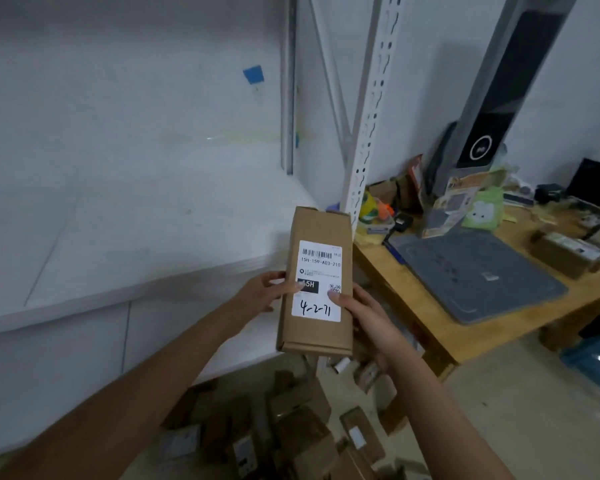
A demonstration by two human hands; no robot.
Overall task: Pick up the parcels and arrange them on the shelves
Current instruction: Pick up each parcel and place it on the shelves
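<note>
Indoors, white shelf (136,244) left, cluttered wooden table (406,292) right; left hand (257,292), right hand (364,313), both hands gripping labelled parcel (321,230)

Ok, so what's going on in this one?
A person holds a long cardboard parcel in both hands, its label facing the camera. The left hand grips its left edge, the right hand its right edge. The parcel is held in front of the white shelf, not yet set on it. More parcels lie piled on the floor below.
</note>
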